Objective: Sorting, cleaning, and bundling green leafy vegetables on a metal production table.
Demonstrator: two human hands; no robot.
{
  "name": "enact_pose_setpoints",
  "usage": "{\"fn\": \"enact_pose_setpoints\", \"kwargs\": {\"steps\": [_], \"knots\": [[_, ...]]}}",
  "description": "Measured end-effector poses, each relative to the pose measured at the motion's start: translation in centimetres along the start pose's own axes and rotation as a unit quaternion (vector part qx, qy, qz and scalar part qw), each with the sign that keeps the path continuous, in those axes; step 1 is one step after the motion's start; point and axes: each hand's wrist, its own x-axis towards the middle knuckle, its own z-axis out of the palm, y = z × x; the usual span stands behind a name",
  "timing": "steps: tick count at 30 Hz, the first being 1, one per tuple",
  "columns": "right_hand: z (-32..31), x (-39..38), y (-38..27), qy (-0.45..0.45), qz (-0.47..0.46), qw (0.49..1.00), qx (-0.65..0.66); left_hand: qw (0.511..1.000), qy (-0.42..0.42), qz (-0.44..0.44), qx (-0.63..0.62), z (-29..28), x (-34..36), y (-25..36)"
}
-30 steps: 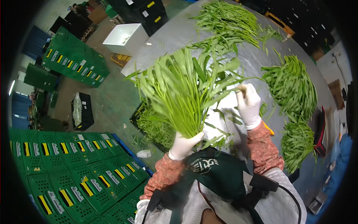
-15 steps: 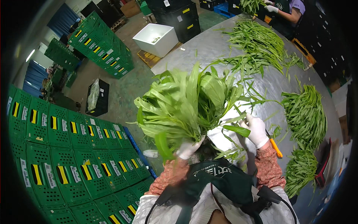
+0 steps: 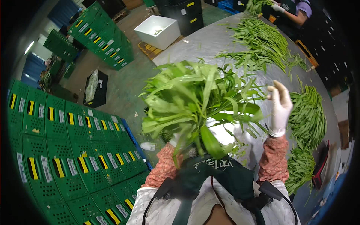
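Observation:
A big bunch of long-leafed greens (image 3: pixel 195 93) is held over the near side of the metal table. My left hand (image 3: pixel 174 138), in a white glove and mostly hidden by leaves, grips its lower end. My right hand (image 3: pixel 279 107), gloved too, is raised just right of the leaves, fingers loosely bent and apart, with nothing visible in them. Under the bunch are a white surface (image 3: pixel 221 133) and loose leaves. More greens lie in piles at the right (image 3: pixel 305 116) and at the back (image 3: pixel 262 41) of the metal table (image 3: pixel 191 43).
Stacked green crates (image 3: pixel 56 142) stand close at my left, others (image 3: pixel 101 37) farther back. A white tub (image 3: pixel 156 32), black crates (image 3: pixel 180 15) and a black bin (image 3: pixel 93 88) stand on the floor. A co-worker in gloves (image 3: pixel 296 13) handles greens at the table's far end.
The bunch has been tipped toward me, its leaves now covering my left hand. My right hand has come away from the leaves, moving right and upward.

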Motion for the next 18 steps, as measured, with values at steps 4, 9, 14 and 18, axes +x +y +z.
{"fn": "enact_pose_setpoints", "kwargs": {"steps": [4,9,14,18], "knots": [[1.0,-0.9,-5.6,-0.044,-0.112,0.993,-0.008,0.999,0.017,0.009,0.036,-2.1,0.2,0.6],[4.4,-1.7,-11.0,-0.249,-0.313,0.915,-0.06,0.998,0.01,0.044,0.049,-1.8,2.6,1.0],[9.3,-3.3,-11.4,-0.263,-0.331,0.897,-0.131,0.993,0.026,0.076,0.082,-3.4,3.9,1.8],[7.8,-2.1,-11.1,-0.168,-0.311,0.934,-0.046,0.977,0.066,0.084,0.185,-7.9,3.2,1.9]]}}
